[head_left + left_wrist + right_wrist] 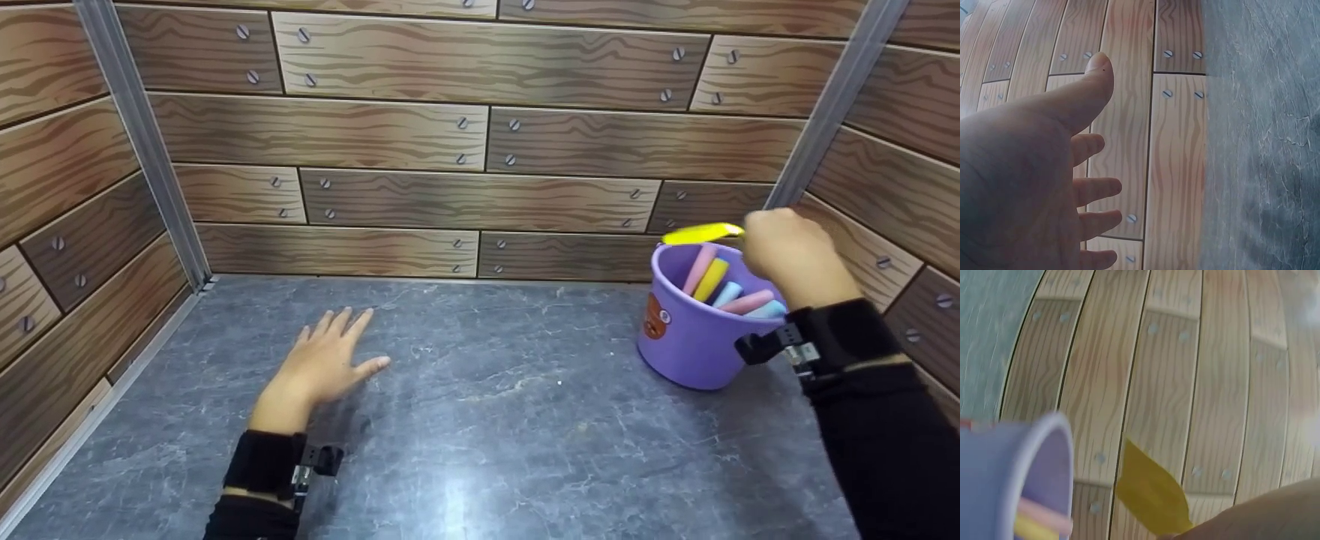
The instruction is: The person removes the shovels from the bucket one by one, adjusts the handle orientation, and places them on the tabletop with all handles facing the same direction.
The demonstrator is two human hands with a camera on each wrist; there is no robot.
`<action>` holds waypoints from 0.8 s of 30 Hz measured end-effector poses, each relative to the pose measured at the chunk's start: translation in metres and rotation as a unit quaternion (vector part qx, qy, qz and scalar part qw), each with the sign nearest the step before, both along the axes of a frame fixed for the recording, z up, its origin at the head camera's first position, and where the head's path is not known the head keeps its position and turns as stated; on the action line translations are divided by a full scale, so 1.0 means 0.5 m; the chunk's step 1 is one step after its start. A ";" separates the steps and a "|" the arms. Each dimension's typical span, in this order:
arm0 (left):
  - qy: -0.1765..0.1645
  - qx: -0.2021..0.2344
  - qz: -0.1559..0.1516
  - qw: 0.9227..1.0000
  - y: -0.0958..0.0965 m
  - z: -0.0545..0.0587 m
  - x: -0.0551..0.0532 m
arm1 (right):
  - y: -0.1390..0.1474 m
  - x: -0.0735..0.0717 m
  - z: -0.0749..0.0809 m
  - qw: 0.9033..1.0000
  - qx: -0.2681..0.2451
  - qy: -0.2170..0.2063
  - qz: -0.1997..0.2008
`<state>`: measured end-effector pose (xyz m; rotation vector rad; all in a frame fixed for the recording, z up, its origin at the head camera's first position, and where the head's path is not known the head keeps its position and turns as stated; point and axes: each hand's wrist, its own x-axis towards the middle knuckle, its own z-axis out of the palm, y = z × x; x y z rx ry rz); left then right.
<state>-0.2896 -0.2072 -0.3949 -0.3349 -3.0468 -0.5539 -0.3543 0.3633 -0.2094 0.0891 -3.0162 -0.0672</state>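
In the head view my right hand (791, 251) is raised over the right side of a purple bucket (697, 349), fingers curled around one end of a flat yellow piece (701, 234). In the right wrist view this yellow piece (1151, 489) has a broad blade-like body and a pointed tip; its exact kind is unclear. Thick pink chalk sticks (700, 268), a yellow one (711, 280) and pale blue ones (727, 293) stand and lean inside the bucket. My left hand (322, 367) holds nothing; its fingers are spread above the grey tabletop at left.
The grey marbled tabletop (480, 420) is enclosed at the back and sides by wood-patterned panels (390, 135). Metal strips (142, 135) run up the corners. The bucket stands near the back right corner, with a brown sticker (655, 319) on its side.
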 end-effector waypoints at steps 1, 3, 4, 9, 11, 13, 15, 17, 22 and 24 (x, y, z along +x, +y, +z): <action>0.000 0.001 0.001 1.000 -0.001 0.000 0.000 | -0.011 0.001 -0.005 1.000 -0.007 0.014 0.011; -0.001 0.003 0.001 1.000 -0.002 0.000 0.001 | -0.034 0.006 -0.015 0.999 -0.022 0.039 0.031; -0.002 0.003 0.001 1.000 -0.002 0.000 0.002 | -0.046 0.009 -0.021 0.998 -0.032 0.048 0.036; -0.001 -0.001 0.001 1.000 -0.002 0.002 0.001 | -0.104 0.024 -0.059 0.991 -0.107 0.059 0.051; 0.001 -0.002 0.002 1.000 -0.002 0.003 0.000 | -0.126 0.030 -0.079 0.985 -0.146 0.062 0.067; 0.001 -0.002 0.001 1.000 -0.001 0.003 0.000 | -0.144 0.038 -0.101 0.978 -0.181 0.064 0.085; 0.000 -0.002 0.001 1.000 0.000 0.004 0.000 | -0.159 0.047 -0.122 0.969 -0.218 0.063 0.097; -0.001 -0.002 0.002 1.000 0.000 0.003 -0.001 | -0.171 0.053 -0.142 0.961 -0.249 0.064 0.099; 0.000 -0.001 0.004 1.000 -0.002 0.005 0.000 | -0.179 0.030 -0.215 0.937 -0.319 0.097 0.106; -0.001 -0.002 0.004 1.000 -0.002 0.004 0.001 | -0.169 0.002 -0.258 0.929 -0.335 0.107 0.117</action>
